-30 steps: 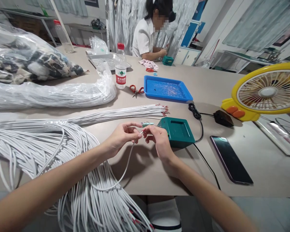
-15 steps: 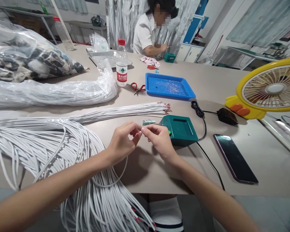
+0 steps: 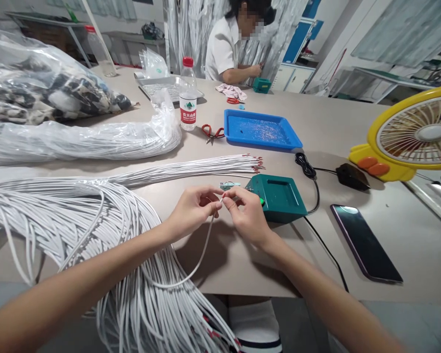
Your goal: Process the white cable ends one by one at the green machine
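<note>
Between finger and thumb my left hand (image 3: 196, 210) pinches a white cable (image 3: 206, 245) close to its end. My right hand (image 3: 248, 213) is closed on the reddish tip of that same cable. From my fingers the cable loops down to a large bundle of white cables (image 3: 132, 245) on the left, which hangs over the table edge. Just right of my right hand stands a green box-shaped device (image 3: 281, 198) with a metal part (image 3: 230, 186) at its left side. Behind my hands lies a straight row of white cables (image 3: 183, 169) with reddish ends.
A blue tray (image 3: 262, 130) with small scraps, red-handled scissors (image 3: 212, 133) and a water bottle (image 3: 188, 98) stand farther back. To the right are a phone (image 3: 365, 242), a black cord (image 3: 305, 164) and a yellow fan (image 3: 407, 142). Across the table sits another person (image 3: 222, 49).
The cable between my hands now shows more clearly, its reddish tip in view and its loop hanging lower. My left fingers have shifted slightly along it. The view has turned a little left.
</note>
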